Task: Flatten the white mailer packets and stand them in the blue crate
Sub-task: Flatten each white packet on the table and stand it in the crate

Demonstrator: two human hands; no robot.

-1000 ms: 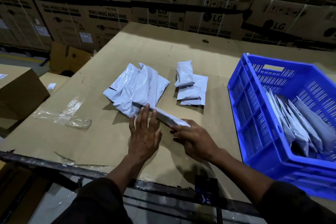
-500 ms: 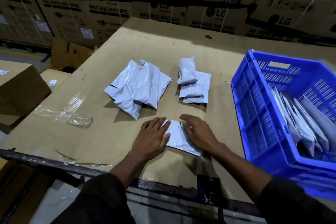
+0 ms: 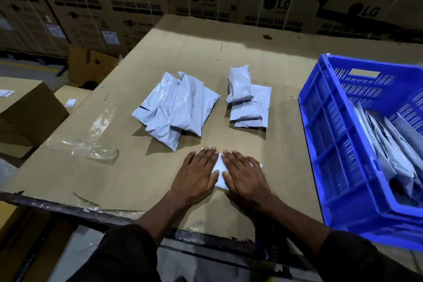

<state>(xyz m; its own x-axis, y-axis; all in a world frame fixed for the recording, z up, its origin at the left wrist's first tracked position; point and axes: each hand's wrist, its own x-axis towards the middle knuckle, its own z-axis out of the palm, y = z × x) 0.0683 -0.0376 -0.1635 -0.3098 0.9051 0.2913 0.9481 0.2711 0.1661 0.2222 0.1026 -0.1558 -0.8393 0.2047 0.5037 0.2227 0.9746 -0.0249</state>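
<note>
At the far left a brown cardboard box stands beside the tabletop, which is covered in brown cardboard. A crumpled strip of clear plastic film lies on the tabletop's left part. Further right, a loose pile of white mailer packets lies overlapped, some of them puffy. Just right of it, well apart from the crate, a smaller stack of packets sits with one rolled packet on top.

Nearer the person, between the two piles and the tabletop's front edge, one white packet lies flat on the cardboard. The left hand lies palm down on the packet's left part, fingers straight and together, gripping nothing. The right hand lies palm down on its right part in the same way, fingers straight and spread slightly. The two hands sit side by side, thumbs nearly meeting, and only a strip of the packet shows between and around them. Both forearms come out of dark sleeves.

At the right the blue crate stands on the tabletop. Inside it several white packets stand on edge, leaning against each other. Stacked cardboard cartons printed with washing machine labels fill the background.
</note>
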